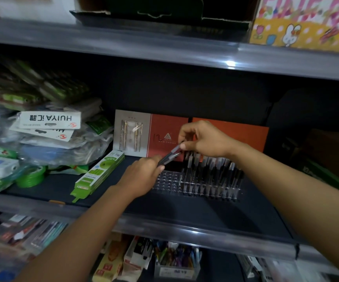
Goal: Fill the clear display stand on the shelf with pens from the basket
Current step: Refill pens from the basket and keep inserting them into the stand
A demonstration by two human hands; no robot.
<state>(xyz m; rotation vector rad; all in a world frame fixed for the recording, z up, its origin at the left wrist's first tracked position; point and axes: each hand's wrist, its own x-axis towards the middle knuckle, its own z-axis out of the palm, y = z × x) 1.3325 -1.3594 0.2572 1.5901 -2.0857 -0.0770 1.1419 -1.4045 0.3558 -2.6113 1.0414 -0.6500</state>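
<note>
The clear display stand [165, 183] sits on the dark middle shelf, its right part packed with several upright black pens [213, 171] and its left holes bare. My left hand [142, 176] hovers over the stand's left end, closed around a small bunch of black pens [169, 156] that point up and to the right. My right hand [204, 139] is above the stand's back row, its thumb and fingertips pinching the top end of one pen from that bunch. The basket is out of view.
Orange and grey gift boxes [164, 135] stand behind the stand. A green packet [98, 174] lies to its left, beside plastic-bagged stationery [48, 135] and green tape rolls [31, 177]. The shelf edge [185, 231] runs below; a cup of coloured pens [176, 259] sits on the lower shelf.
</note>
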